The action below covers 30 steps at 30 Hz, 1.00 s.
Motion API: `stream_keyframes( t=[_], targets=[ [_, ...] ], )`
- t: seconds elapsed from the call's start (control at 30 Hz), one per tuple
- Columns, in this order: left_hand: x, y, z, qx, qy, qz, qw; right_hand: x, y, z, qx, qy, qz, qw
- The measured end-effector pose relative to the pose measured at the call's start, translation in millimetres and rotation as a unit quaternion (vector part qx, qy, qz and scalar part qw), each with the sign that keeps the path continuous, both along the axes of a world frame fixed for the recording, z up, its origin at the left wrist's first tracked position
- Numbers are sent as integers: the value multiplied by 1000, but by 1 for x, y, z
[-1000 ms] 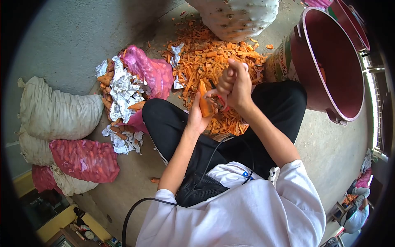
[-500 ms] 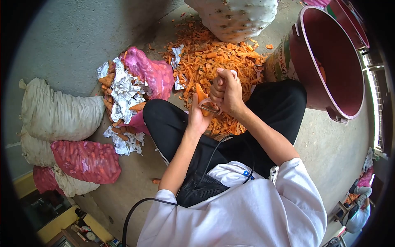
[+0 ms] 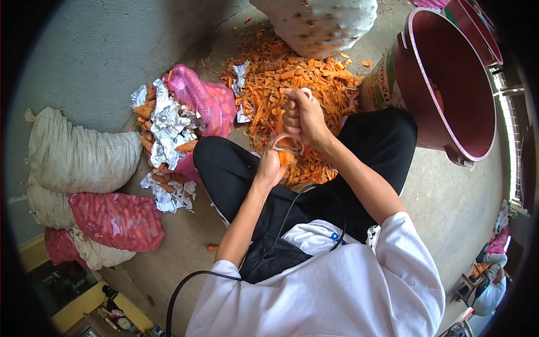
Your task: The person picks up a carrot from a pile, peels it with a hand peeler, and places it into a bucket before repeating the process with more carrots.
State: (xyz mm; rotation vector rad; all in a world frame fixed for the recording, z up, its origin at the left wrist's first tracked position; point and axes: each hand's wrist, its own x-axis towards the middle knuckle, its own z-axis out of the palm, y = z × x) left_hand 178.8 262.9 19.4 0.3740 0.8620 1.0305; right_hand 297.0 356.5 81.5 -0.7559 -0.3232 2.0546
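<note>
My left hand [image 3: 270, 166] is wrapped round an orange carrot [image 3: 287, 158], partly hidden by the fingers. My right hand [image 3: 305, 119] is closed on a peeler [image 3: 288, 149] with a pale pink frame and a metal blade. The blade lies across the carrot, close to my left fingers. Beneath both hands spreads a heap of carrot peelings [image 3: 269, 73] on the floor, between my crossed legs and beyond them.
A deep maroon tub [image 3: 424, 73] stands at the right, something orange inside. Ahead is a bulging white sack [image 3: 320, 28]. To the left lie unpeeled carrots with crumpled paper [image 3: 168, 126], a pink mesh bag [image 3: 205, 101], a red mesh sack [image 3: 117, 221] and whitish sacks [image 3: 84, 151]. Another person [image 3: 488, 297] sits far right.
The carrot has turned more upright in my left hand, its upper end swinging right. My right hand has shifted slightly left, with the peeler still on the carrot.
</note>
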Motion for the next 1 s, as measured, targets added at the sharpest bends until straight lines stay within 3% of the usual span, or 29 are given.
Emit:
stream_keyframes(
  t=[0.13, 0.17, 0.27, 0.33, 0.43, 0.5, 0.63, 0.7, 0.83, 1.0],
  targets=[
    [-2, 1, 14, 12, 40, -5, 999, 0, 8, -4, -9, -31, -34, 999],
    [-5, -3, 5, 7, 27, -23, 999, 2, 23, -14, 74, -59, -90, 991],
    [1, -13, 11, 19, 39, -70, 997, 14, 63, -38, 36, -84, -151, 984],
    [-1, -5, 14, 32, -14, -101, 994, 21, 73, -45, 20, -141, -187, 972],
    [0, 2, 23, 58, -8, -56, 997, 35, 76, -40, -2, -68, -240, 968],
    [-2, 3, 20, 27, 31, -27, 999, 40, 68, -27, 27, -56, -226, 972],
    [-7, 9, -5, -34, -68, 59, 995, 25, 15, 16, 64, -23, -143, 987],
    [-7, 8, -11, -67, -120, 78, 987, 15, -6, 23, 60, 18, -96, 993],
    [-8, 6, -22, -141, -107, 115, 977, 2, -27, 18, 22, -3, -14, 1000],
    [-11, 6, -27, -120, -147, 110, 976, -1, -27, 12, 42, 1, -29, 999]
  ],
)
